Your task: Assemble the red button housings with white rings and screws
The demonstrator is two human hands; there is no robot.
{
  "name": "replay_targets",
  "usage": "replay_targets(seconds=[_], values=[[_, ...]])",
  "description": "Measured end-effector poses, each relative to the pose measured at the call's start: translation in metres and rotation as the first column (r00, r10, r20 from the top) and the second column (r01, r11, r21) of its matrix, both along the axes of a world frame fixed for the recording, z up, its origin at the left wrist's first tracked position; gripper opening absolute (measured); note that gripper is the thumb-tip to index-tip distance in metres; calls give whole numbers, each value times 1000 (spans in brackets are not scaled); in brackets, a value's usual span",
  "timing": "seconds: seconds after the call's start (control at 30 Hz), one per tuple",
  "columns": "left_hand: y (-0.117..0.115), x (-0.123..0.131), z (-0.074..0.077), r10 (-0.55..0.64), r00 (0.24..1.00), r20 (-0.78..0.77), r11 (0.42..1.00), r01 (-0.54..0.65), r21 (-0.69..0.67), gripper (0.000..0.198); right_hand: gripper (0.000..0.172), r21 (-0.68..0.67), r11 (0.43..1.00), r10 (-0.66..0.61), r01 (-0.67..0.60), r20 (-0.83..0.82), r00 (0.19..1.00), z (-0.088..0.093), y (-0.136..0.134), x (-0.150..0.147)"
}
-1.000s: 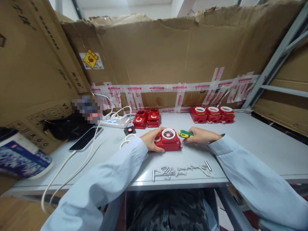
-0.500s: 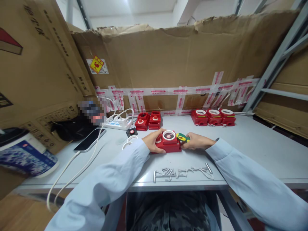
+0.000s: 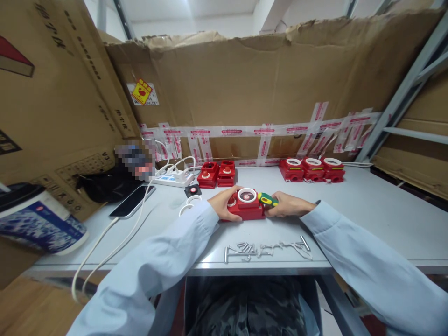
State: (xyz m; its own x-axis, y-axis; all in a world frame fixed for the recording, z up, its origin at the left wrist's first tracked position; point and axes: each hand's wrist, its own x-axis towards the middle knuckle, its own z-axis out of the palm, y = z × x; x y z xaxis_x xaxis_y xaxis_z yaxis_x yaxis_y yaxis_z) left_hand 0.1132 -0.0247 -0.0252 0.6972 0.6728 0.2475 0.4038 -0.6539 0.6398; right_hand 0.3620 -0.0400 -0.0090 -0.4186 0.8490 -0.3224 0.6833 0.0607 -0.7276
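My left hand [image 3: 226, 205] is closed around the left side of a red housing [image 3: 250, 213] on the table. A white ring [image 3: 248, 195] sits on top of the housing, around a dark round face. In my right hand [image 3: 285, 204] is a screwdriver with a green and yellow handle [image 3: 268, 200], held against the right side of the housing. The screwdriver's tip is hidden. Between my forearms, near the table's front edge, lie several small metal screws [image 3: 247, 247], metal rods [image 3: 305, 242] and thin white cords [image 3: 306, 253].
Two red housings [image 3: 226, 173] stand at the back, and three with white rings [image 3: 313, 170] at the back right. Loose white rings [image 3: 193, 199] and a dark square plate [image 3: 192, 190] lie left. Further left are a phone [image 3: 132, 202], power strip [image 3: 174, 178] and cup [image 3: 40, 219].
The whole view has shifted slightly. Both hands keep their hold on the red housing and the screwdriver, with no other clear difference.
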Motion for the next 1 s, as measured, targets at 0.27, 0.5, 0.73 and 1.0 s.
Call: replay_targets(seconds=[0.27,0.5,0.73,1.0], values=[[1,-2,0,17,999,-37,1000,-16,23,82,13,76,996,-59,56,38,998,2,-2,-2],[1,-12,10,42,999,10,998,-42,55,79,16,242,965,-102,102,-12,995,7,1,2],[9,-41,35,193,980,41,969,-197,152,80,26,473,881,-33,37,-17,999,-3,12,-3],[11,-55,42,376,926,33,897,-372,240,77,21,533,831,56,-160,207,977,-7,13,-19]])
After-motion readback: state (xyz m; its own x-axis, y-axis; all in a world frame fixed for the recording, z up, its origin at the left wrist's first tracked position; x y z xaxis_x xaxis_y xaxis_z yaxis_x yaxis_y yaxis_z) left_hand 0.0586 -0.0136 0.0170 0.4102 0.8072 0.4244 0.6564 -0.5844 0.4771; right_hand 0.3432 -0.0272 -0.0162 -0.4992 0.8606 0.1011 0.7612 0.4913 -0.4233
